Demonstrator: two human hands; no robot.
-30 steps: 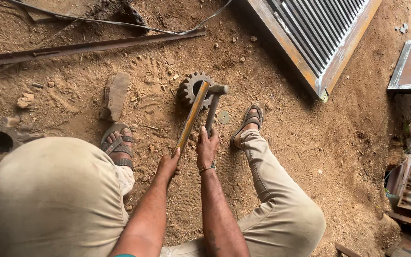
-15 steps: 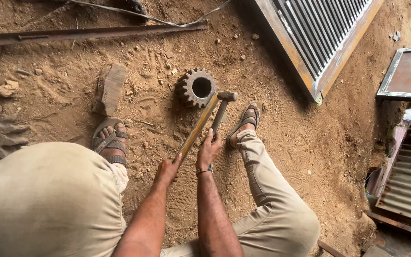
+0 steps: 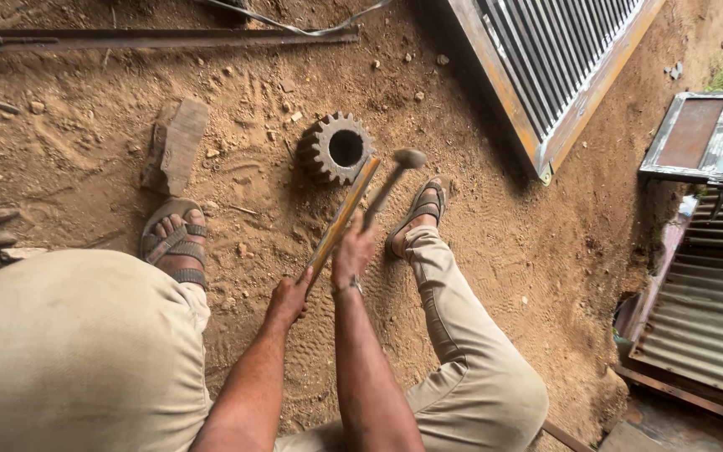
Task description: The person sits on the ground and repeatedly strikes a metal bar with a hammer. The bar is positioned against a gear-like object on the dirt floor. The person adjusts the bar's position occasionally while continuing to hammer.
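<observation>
A dark toothed steel gear (image 3: 336, 148) with a round bore lies on the sandy ground between my feet. My left hand (image 3: 289, 295) grips the lower end of a long flat metal bar (image 3: 343, 218), whose far tip rests against the gear's near rim. My right hand (image 3: 353, 254) is closed on the handle of a hammer (image 3: 388, 186). The hammer's head hangs just right of the gear, near the bar's tip. My sandalled feet sit to either side.
A flat stone slab (image 3: 176, 144) lies left of the gear. A long rusty steel bar (image 3: 152, 38) runs along the top. A metal-framed grille panel (image 3: 546, 67) leans at upper right. Corrugated sheets (image 3: 705, 318) and a framed panel (image 3: 705, 138) stand at right.
The hammer head has lifted and blurred slightly, moving right of the gear. The view has shifted, so the gear sits higher and nearer centre. Both hands keep their grips.
</observation>
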